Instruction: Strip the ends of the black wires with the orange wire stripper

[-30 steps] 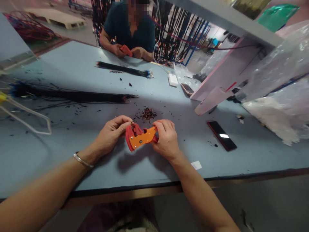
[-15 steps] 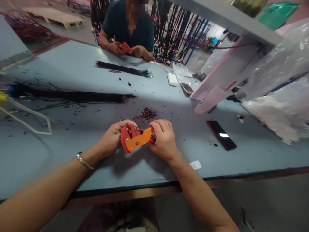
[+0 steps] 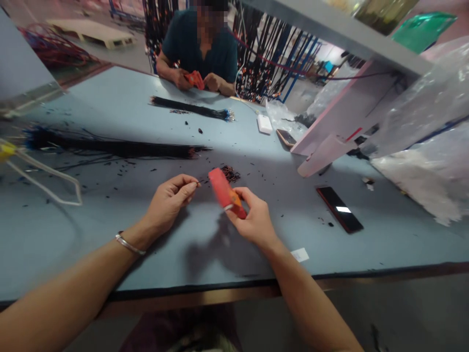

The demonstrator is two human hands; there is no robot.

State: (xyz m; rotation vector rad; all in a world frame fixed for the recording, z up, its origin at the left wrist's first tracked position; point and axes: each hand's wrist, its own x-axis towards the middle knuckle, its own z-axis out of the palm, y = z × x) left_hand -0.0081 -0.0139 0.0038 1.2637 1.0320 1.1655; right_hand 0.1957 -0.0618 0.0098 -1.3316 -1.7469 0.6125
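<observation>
My left hand pinches the end of a thin black wire between thumb and fingers. To its right, my right hand is wrapped round a red and orange hand tool, tilted and slightly blurred. The tool and the wire are apart. Behind the tool lies a small pile of dark and coppery scraps. A long bundle of black wires stretches across the table on the left, its right end near the pile.
Across the table, a person holds another red tool behind a shorter wire bundle. A phone, white box, pink post and plastic bags are right; a white wire frame is left.
The tool has come away from my left hand and turned, its red side now up. My left hand's fingertips and the wire end are now exposed. The view has shifted slightly.
</observation>
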